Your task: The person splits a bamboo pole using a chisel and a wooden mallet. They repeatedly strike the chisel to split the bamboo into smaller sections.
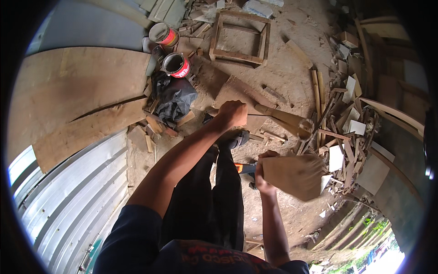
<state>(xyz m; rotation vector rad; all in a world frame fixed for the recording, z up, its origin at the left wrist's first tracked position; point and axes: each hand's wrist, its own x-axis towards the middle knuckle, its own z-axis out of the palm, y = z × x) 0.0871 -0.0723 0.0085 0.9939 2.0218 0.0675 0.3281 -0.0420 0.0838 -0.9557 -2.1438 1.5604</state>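
Note:
My left hand (233,113) is closed in a fist over the ground ahead of my legs. A thin dark shaft sticks out of its right side and a short brownish end shows on the left; the tool's kind is unclear. My right hand (264,177), lower and to the right, grips the left edge of a flat wooden board (292,177), which is blurred by motion. Just left of that hand shows an orange and black object (246,168), partly hidden. Beyond the left fist lies a tapering wooden piece (285,121) with a broad round end.
A wooden frame (266,43) lies at the far middle. Two red-labelled cans (178,66) and a black plastic bag (175,100) stand left of it. Scrap wood (349,150) is heaped on the right. Corrugated metal sheet (77,192) and plywood (86,77) line the left.

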